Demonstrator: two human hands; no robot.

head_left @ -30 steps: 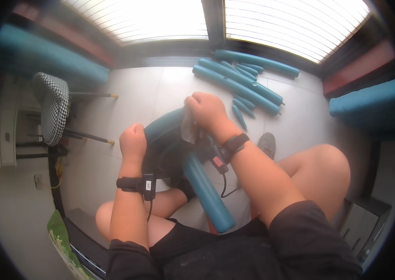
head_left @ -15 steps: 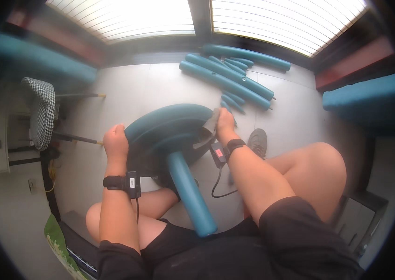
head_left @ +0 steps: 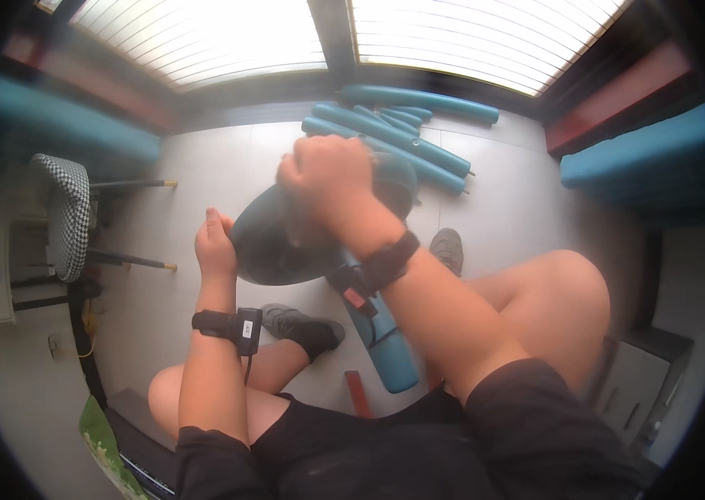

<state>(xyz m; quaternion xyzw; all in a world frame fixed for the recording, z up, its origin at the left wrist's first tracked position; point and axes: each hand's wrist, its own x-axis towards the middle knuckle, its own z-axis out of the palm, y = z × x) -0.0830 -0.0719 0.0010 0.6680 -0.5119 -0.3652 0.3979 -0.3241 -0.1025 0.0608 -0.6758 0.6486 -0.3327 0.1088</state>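
A round, dark teal base (head_left: 273,242) tilts between right grip (head_left: 329,179) and left grip (head_left: 217,243), its smooth, paler post (head_left: 392,360) slanting toward the black shorts (head_left: 344,442). The right curls over the base, its hold unclear; the left clasps the rim.

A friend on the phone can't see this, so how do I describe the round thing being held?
From the bright windows, come down across the pale floor to mid-picture. There the left hand grips the edge of a dark teal base, with the right hand over it. It is broad and round, unlike the slim tubes lying beyond.
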